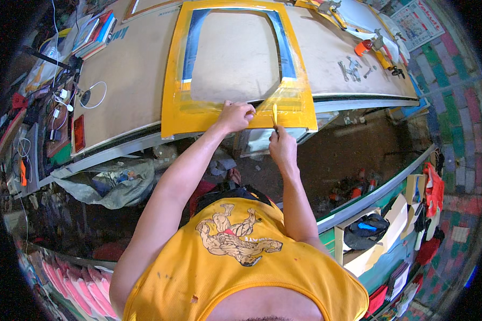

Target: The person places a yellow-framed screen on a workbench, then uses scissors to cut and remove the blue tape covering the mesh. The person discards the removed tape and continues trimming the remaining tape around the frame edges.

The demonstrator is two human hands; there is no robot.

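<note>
A yellow rectangular frame (172,92), resembling a screen-printing frame, lies on the table and overhangs its front edge. Its middle is a large rounded opening, with blue strips (287,48) along the inner sides. At the lower right inside corner, translucent film (274,95) is pulled loose and creased. My left hand (237,116) rests over the lower bar, its curled fingertips pinching the film's edge. Gripped in my right hand (283,147) is a slim yellow tool (275,114), held upright against the lower bar; its exact kind is unclear.
Several wrenches (351,69) and an orange-red bottle (362,48) lie on the tabletop (136,76) at right, near clamps (379,40). Stacked books (94,34), a white cable (100,94) and a dark red phone-like slab (79,133) are at left. Behind me at right stands a cardboard box (359,257).
</note>
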